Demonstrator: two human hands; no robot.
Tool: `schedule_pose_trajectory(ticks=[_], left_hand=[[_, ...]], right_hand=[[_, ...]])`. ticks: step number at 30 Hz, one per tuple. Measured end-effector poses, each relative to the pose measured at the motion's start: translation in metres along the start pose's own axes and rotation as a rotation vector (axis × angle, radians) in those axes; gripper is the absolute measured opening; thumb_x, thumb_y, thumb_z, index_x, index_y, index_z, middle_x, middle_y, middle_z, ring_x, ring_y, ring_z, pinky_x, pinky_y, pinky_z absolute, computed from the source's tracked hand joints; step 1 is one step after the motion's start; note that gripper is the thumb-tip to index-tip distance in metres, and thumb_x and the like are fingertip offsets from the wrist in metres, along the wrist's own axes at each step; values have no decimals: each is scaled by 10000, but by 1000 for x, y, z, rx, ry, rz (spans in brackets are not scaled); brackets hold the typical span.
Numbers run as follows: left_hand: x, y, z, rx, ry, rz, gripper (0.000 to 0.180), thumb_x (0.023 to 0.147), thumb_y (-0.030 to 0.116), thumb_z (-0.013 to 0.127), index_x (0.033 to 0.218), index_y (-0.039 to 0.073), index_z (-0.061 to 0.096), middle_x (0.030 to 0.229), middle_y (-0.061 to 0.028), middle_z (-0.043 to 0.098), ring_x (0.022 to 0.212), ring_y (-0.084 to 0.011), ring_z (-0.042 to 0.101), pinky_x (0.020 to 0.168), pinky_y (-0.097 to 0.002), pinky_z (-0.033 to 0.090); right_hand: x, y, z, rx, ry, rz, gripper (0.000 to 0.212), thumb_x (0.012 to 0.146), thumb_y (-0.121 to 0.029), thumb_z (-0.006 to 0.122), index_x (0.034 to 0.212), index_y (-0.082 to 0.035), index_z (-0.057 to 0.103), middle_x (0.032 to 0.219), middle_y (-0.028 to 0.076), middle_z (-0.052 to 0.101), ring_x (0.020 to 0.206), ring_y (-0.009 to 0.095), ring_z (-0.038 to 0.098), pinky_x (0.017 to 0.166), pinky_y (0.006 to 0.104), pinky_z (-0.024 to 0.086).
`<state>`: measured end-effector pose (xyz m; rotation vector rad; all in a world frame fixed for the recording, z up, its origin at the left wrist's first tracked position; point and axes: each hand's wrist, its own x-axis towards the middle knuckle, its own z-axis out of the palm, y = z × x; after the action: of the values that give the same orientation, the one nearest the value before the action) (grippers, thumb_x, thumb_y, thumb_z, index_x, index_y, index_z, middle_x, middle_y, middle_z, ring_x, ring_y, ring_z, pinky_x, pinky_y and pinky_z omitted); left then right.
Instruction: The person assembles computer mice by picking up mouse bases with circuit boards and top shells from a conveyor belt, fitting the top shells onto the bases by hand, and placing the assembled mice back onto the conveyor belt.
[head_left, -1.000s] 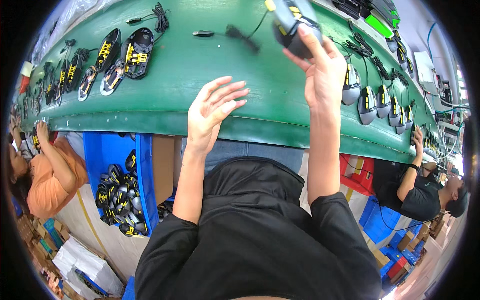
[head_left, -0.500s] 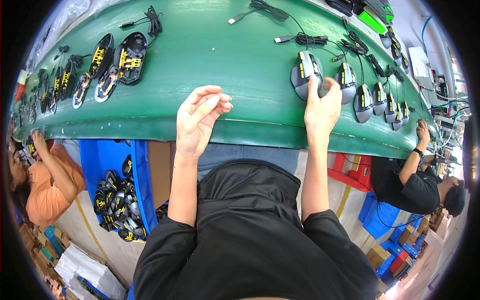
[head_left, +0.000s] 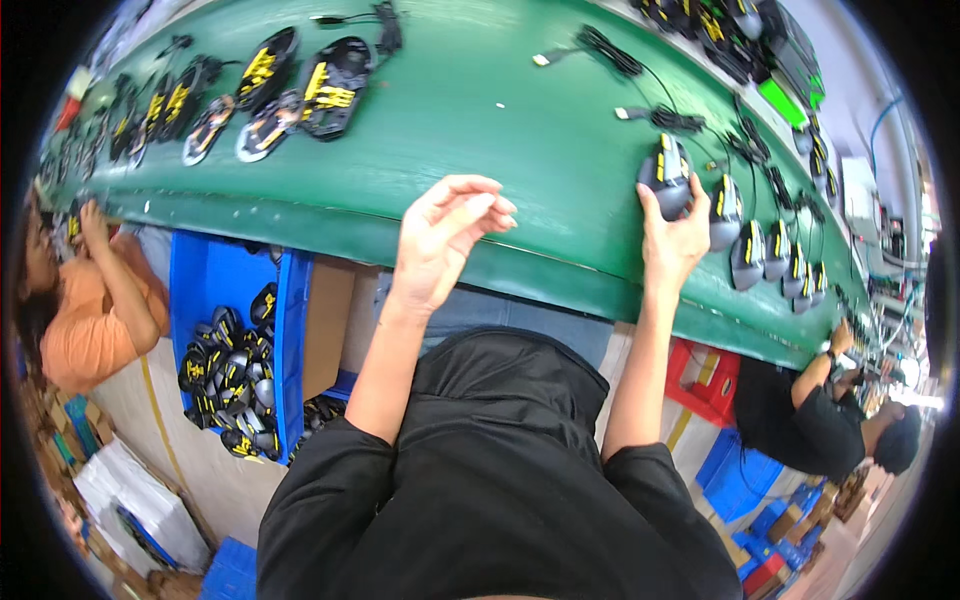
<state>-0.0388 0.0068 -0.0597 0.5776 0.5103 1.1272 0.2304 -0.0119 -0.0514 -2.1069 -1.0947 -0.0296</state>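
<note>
My right hand [head_left: 674,232] is closed around the rear of a dark grey computer mouse [head_left: 667,172] with yellow parts. The thumb lies on its left side and the fingers on its right, and it rests on or just above the green bench. My left hand [head_left: 460,225] hovers over the near side of the bench, fingers loosely curled and apart, with nothing visible in it. Right of the held mouse stands a row of similar mice [head_left: 748,255] with black cables. Opened mouse shells [head_left: 336,88] with yellow inner parts lie at the left.
The green bench [head_left: 450,130] runs across the view. Coiled cables [head_left: 610,50] lie at its far right. Below the left edge is a blue bin [head_left: 296,340] of mouse parts. One person in orange [head_left: 100,325] works at left, another in black [head_left: 800,420] at right.
My right hand has gone from reaching over the mouse's right side to gripping its rear. The left hand keeps its curled pose. The whole view has turned and shifted.
</note>
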Motion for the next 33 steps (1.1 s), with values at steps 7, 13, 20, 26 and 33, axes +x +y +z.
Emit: schedule_pose_trajectory(ticks=[7,13,20,26,33], left_hand=[[-19,69,-30,667,417,447,227,907,30,654,1124,-23,615,968,-105,682,898,-178,659,854,-302,520],[21,157,-111,1727,526,764,350,793,65,699,1136,46,635,1137,-142,654,1092,-311,596,940,-382,478],[46,160,-150,1888,327,619,580,807,145,693,1354,72,516,1219,-182,629,1202,-329,557,1059,-400,416],[61,196,-142,2146,188,401,652,719,318,752,1309,108,566,1097,-175,642,999,-335,622,911,-424,490],[80,209,-114,2273,158,40,632,656,474,779,1092,35,647,1058,-207,630,992,-336,615,876,-416,500]], right_hand=[[-4,-34,-4,-163,188,-309,733,754,-305,833,1324,34,522,1253,248,586,1100,373,598,982,428,455],[-34,-197,54,379,-565,-232,463,853,-390,723,1136,-31,652,928,152,726,838,252,710,809,351,542],[-24,-235,183,360,-801,-208,525,766,-401,683,939,95,667,798,240,705,743,355,712,747,421,561],[13,-153,80,130,-646,-110,619,789,-379,702,1194,71,573,724,152,705,657,246,717,681,344,561],[13,-97,10,-105,-145,-154,605,856,-381,717,1284,11,548,983,134,701,895,276,663,851,395,502]])
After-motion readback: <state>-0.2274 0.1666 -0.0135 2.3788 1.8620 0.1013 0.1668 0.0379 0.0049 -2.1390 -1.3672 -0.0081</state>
